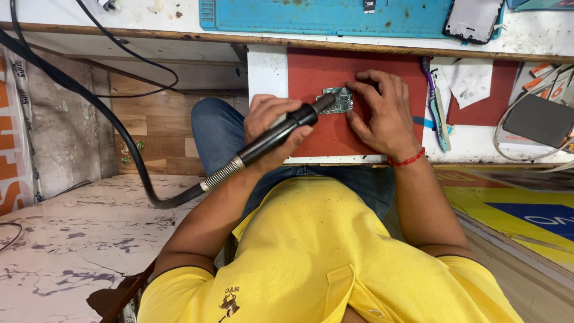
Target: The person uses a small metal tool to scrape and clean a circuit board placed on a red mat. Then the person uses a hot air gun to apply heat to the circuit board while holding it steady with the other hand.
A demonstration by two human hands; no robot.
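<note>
The person sits at a low bench [269, 72] and looks down over a yellow shirt. The left hand [272, 128] is wrapped around a black hot-air tool [281, 133]; its fingers [258, 112] are closed on the handle in a fist-like grip, probably so the heavy hose does not pull the tip off aim. The metal nozzle end points at a small green circuit board [338, 100], and the tip sits at or just over the board's left edge; contact cannot be told. The board lies on a red mat [317, 134] near the front edge of the bench, likely there to shield the white surface from heat. The right hand [382, 113] lies flat over the mat beside the board, fingers [362, 85] spread and curled around its top and right sides, pressing or bracing it so it stays put; they hold nothing closed. A thick black hose [119, 140] with a sprung collar runs from the handle off to the left and up over the bench edge. Just right of the mat lies a toothbrush [436, 110] in purple and teal, within reach. Along the back edge sit a blue work mat [323, 18] and a phone [473, 21] face down at its right corner. A dark flat device [541, 119] rests at the right edge.
</note>
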